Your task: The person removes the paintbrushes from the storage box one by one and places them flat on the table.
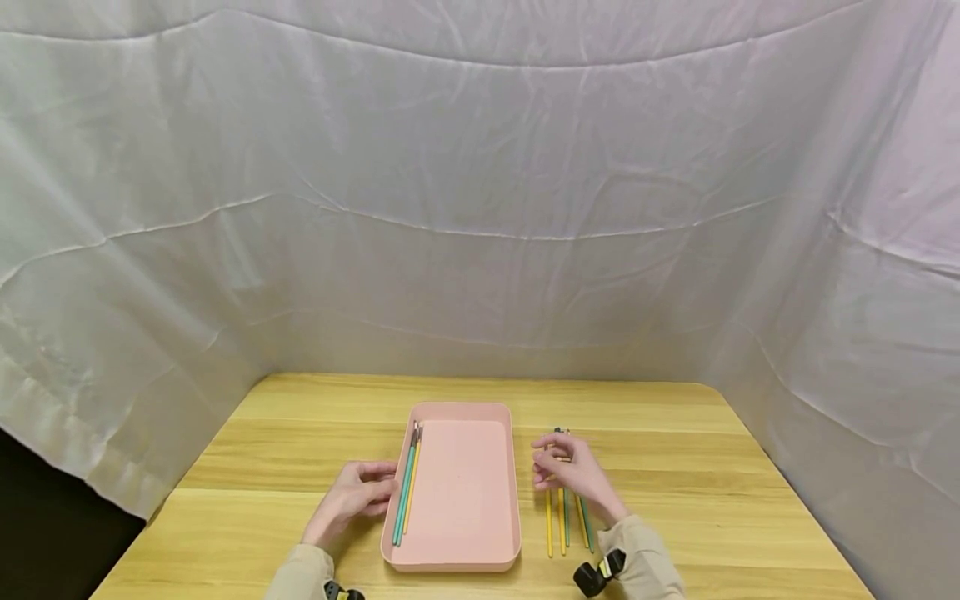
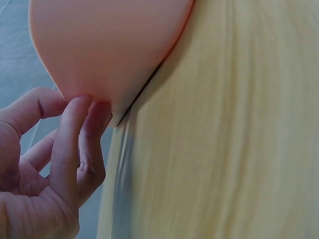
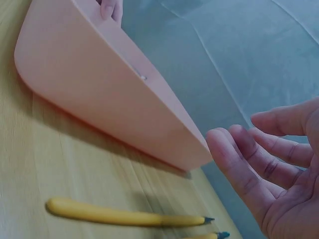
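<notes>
A pink rectangular tray (image 1: 465, 500) lies on the table, with a few thin paintbrushes (image 1: 406, 492), teal and yellow, along its inner left side. My left hand (image 1: 360, 496) grips the tray's left rim; the left wrist view shows its fingertips against the pink wall (image 2: 109, 45). To the right of the tray, my right hand (image 1: 570, 471) hovers above several yellow and teal paintbrushes (image 1: 562, 525), partly covering them. Its fingers are loosely bent and hold nothing. From the right wrist, a yellow brush handle (image 3: 124, 214) shows below the hand.
The wooden table (image 1: 675, 483) extends on both sides of the tray. Grey fabric (image 1: 480, 208) hangs behind and at the sides of it. A small black device (image 1: 597, 575) is strapped at the right wrist.
</notes>
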Available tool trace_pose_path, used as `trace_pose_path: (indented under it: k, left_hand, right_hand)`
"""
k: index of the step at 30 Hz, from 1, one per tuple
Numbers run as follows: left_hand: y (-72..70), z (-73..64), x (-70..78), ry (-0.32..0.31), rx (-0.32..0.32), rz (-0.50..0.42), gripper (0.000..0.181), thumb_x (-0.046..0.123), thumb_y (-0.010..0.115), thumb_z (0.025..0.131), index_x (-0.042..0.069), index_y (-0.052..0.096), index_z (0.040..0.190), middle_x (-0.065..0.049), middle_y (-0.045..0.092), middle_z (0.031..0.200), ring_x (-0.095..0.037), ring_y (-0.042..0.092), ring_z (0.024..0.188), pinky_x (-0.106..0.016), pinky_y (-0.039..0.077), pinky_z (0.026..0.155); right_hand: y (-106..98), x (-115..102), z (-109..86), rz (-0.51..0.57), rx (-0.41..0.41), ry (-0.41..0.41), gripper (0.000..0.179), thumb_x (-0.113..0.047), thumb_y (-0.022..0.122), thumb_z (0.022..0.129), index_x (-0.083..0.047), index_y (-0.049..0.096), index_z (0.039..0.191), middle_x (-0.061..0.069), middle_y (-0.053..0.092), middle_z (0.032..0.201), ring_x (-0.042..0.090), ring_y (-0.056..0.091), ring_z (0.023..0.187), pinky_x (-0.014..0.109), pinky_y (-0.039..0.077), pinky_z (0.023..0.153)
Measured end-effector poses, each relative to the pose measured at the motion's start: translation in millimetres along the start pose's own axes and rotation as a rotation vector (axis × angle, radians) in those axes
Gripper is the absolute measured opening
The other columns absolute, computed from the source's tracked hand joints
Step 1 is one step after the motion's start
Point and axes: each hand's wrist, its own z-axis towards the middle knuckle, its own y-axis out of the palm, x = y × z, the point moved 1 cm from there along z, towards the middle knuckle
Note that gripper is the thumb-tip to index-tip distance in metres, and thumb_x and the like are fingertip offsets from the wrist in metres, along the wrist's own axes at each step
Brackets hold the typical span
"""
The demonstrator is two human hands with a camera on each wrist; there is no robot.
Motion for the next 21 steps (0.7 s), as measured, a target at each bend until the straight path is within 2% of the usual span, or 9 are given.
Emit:
trace_pose_path:
  k: [10, 17, 21]
  left_hand:
    - [-0.6, -0.2, 0.2, 0.005, -0.010, -0.004, 0.050, 0.005, 0.069, 0.090, -0.015, 0.053, 0.134, -0.006, 0.072, 0.098, -0.008, 0.068, 0.077, -0.020, 0.062, 0.065]
    - [-0.7, -0.2, 0.9, 0.013, -0.018, -0.006, 0.051, 0.006, 0.069, 0.090, -0.015, 0.053, 0.134, -0.005, 0.072, 0.097, -0.007, 0.068, 0.076, -0.019, 0.061, 0.063]
    - [-0.1, -0.6, 0.5, 0.015, -0.018, -0.004, 0.051, 0.006, 0.069, 0.090, -0.015, 0.053, 0.134, -0.006, 0.071, 0.098, -0.007, 0.068, 0.076, -0.019, 0.061, 0.063]
  right_hand:
    - [21.5, -11.7, 6.4, 0.035, -0.026, -0.004, 0.041, -0.004, 0.058, 0.098, 0.021, 0.045, 0.128, 0.011, 0.069, 0.087, 0.014, 0.070, 0.074, 0.036, 0.066, 0.074]
    - [41.1, -14.2, 14.2, 0.046, -0.053, 0.009, 0.042, -0.006, 0.061, 0.097, 0.019, 0.047, 0.128, 0.011, 0.067, 0.087, 0.013, 0.070, 0.071, 0.030, 0.066, 0.070]
    - [51.2, -15.4, 18.6, 0.045, -0.079, 0.002, 0.040, -0.005, 0.060, 0.097, 0.019, 0.047, 0.127, 0.014, 0.067, 0.088, 0.012, 0.070, 0.070, 0.030, 0.066, 0.069]
